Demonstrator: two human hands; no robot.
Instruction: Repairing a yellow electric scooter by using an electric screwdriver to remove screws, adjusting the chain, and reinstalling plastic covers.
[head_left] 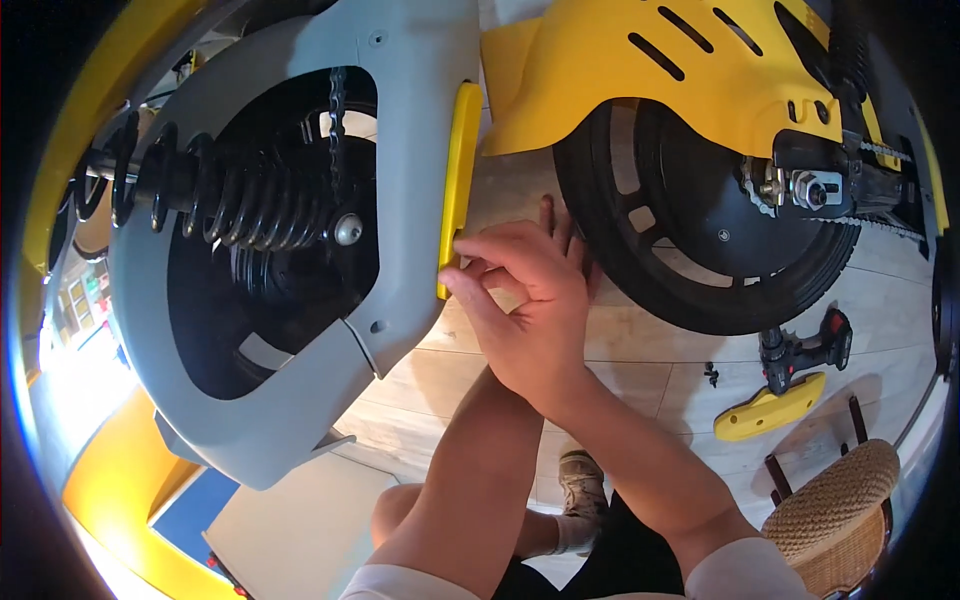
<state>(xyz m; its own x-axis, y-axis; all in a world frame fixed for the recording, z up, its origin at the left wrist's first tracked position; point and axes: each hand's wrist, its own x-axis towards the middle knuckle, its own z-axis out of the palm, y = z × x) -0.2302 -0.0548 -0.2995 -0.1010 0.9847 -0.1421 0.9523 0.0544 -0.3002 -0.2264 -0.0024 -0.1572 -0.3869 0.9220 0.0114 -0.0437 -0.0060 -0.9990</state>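
Observation:
My right hand (530, 305) pinches the lower end of a long yellow trim strip (461, 170) between thumb and index finger. The strip lies along the right edge of a grey body frame (415, 215) with a dark opening. My left arm passes beneath the right one. Most of my left hand (565, 235) is hidden behind my right hand; only some stretched-out fingers show, near a black tyre (610, 240). Inside the grey frame's opening are a black coil spring (250, 200) and a chain (338, 120).
A slotted yellow fender (600, 75) covers the wheel on the right. On the wooden floor (620, 390) lie a cordless drill (800, 355), a yellow curved part (770, 408) and several small dark screws (711, 374). A woven stool (835, 500) stands lower right; a white panel (290, 525) is lower left.

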